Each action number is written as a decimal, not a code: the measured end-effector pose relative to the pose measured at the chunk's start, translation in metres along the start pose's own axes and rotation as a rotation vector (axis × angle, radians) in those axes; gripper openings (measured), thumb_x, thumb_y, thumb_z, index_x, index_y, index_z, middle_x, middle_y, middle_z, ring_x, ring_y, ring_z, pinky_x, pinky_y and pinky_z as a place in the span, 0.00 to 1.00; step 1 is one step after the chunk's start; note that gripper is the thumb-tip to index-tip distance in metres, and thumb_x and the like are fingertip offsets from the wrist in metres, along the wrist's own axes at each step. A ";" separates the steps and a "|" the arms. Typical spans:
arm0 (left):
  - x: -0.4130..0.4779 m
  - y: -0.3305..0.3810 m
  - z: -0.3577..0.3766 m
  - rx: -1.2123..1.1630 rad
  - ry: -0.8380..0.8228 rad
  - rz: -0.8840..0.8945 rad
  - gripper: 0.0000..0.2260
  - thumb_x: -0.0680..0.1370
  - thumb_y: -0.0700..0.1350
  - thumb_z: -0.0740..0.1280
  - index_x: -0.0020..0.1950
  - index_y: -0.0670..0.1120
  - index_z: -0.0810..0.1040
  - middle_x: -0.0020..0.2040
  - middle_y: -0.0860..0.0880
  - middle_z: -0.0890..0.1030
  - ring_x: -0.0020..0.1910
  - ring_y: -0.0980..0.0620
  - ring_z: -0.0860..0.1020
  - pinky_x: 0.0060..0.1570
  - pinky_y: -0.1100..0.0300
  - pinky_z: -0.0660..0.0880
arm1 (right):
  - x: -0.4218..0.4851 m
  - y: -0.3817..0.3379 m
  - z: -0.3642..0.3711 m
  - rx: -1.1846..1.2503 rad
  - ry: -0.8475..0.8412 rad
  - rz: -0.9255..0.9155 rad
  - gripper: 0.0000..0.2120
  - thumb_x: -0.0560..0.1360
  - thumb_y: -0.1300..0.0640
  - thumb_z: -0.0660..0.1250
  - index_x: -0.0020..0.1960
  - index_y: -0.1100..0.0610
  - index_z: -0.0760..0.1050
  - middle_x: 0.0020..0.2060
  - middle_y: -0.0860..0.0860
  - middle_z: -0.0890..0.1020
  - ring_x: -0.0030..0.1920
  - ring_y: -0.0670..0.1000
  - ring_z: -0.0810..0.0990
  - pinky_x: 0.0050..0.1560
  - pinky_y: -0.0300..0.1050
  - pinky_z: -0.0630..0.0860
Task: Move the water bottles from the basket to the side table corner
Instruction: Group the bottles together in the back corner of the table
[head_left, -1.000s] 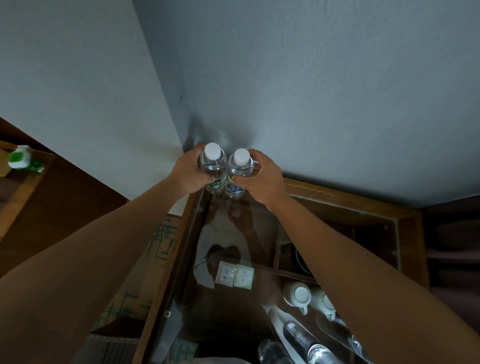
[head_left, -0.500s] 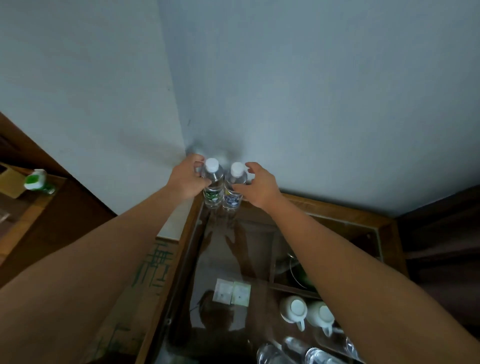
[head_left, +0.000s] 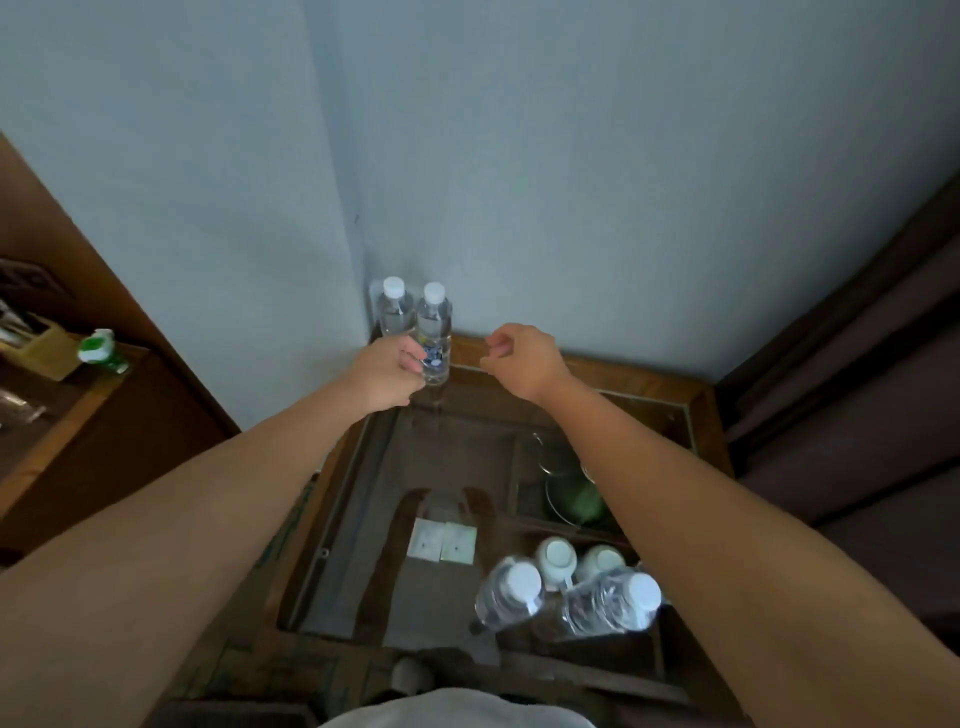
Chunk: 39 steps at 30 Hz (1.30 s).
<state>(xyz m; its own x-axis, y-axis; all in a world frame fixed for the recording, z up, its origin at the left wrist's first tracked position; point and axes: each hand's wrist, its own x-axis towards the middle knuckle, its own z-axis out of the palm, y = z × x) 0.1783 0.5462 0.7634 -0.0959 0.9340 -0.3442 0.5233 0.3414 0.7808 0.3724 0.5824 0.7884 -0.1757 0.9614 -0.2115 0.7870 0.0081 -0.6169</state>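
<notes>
clear plastic bottles (head_left: 434, 332) — glossy glass tabletop (head_left: 457, 467)

Two clear water bottles (head_left: 415, 322) at frame centre, white caps, label on the right one blue and white; two more clear bottles (head_left: 566, 597) lower right, white caps; walls (head_left: 571, 156) pale blue-grey, plain; side table (head_left: 649, 379) brown wood frame, dark glass top; two white cups (head_left: 576, 558) under the glass, lower right; pale square packets (head_left: 441, 540) white and light green; green round thing (head_left: 576, 501) under the glass, right of centre; green-and-white bottle (head_left: 101, 348) at left edge on a brown wooden shelf (head_left: 78, 415); dark brown curtain (head_left: 857, 389) at right.
</notes>
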 end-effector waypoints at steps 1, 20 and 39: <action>-0.013 0.002 0.008 -0.005 -0.005 0.010 0.15 0.76 0.33 0.68 0.62 0.45 0.77 0.56 0.45 0.79 0.56 0.45 0.80 0.54 0.49 0.82 | -0.012 0.004 -0.003 0.005 -0.002 -0.002 0.16 0.75 0.57 0.71 0.62 0.59 0.79 0.58 0.56 0.84 0.60 0.55 0.81 0.66 0.46 0.74; -0.194 -0.004 0.162 0.339 -0.040 0.232 0.20 0.76 0.51 0.71 0.67 0.47 0.78 0.63 0.50 0.80 0.62 0.50 0.77 0.60 0.57 0.71 | -0.214 0.118 -0.031 -0.063 -0.072 -0.024 0.18 0.77 0.54 0.70 0.66 0.56 0.78 0.62 0.53 0.81 0.62 0.54 0.79 0.60 0.42 0.72; -0.177 -0.037 0.186 0.162 0.109 0.082 0.27 0.64 0.46 0.83 0.58 0.51 0.74 0.56 0.51 0.80 0.54 0.54 0.76 0.49 0.59 0.75 | -0.219 0.181 0.021 0.205 -0.149 0.286 0.24 0.69 0.48 0.78 0.62 0.51 0.77 0.57 0.50 0.83 0.59 0.54 0.81 0.63 0.51 0.78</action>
<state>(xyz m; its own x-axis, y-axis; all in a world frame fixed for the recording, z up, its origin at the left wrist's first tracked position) 0.3336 0.3483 0.6979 -0.1337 0.9668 -0.2176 0.6615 0.2506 0.7069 0.5411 0.3671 0.7072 -0.0620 0.8664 -0.4956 0.6844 -0.3245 -0.6530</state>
